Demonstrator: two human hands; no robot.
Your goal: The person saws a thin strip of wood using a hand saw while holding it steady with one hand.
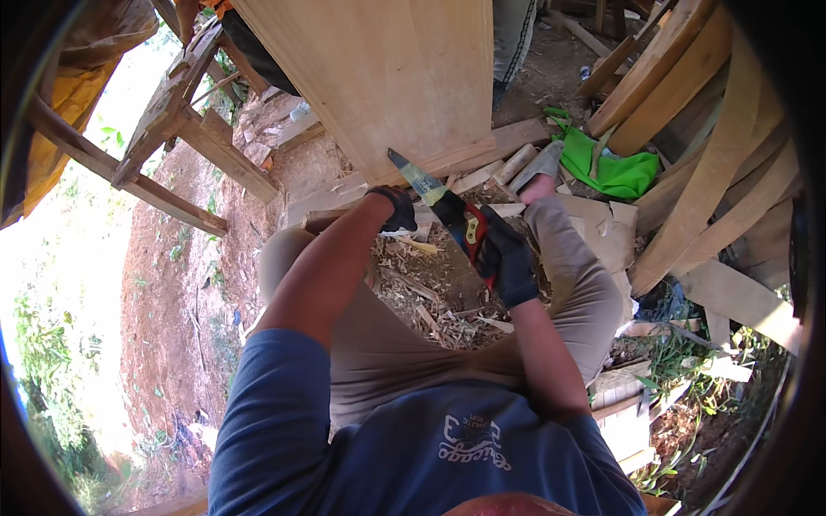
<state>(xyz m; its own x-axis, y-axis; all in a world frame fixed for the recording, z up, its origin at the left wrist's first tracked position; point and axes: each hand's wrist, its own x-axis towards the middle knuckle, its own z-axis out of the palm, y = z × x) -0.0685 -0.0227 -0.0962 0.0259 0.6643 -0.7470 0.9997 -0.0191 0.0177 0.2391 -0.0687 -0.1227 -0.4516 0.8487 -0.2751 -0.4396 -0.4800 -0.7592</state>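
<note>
My right hand (pixel 505 260), in a dark glove, is wrapped round the red and black handle of a handsaw (pixel 418 181). The saw's blade points up and left, its tip over the lower part of a wide pale wooden board (pixel 391 82). That board slopes away from me at the top middle. By the board's lower left corner, my gloved left hand (pixel 396 209) is curled closed; whatever lies in its fingers is hidden. Blade and left hand are a short way apart.
Wood shavings and offcuts (pixel 430 297) litter the ground between my legs. Long planks (pixel 731 129) lean at the right, beside a bright green cloth (pixel 607 163). A rough wooden frame (pixel 211 146) stands at the left. Behind the board, another person's trouser leg (pixel 514 39) shows.
</note>
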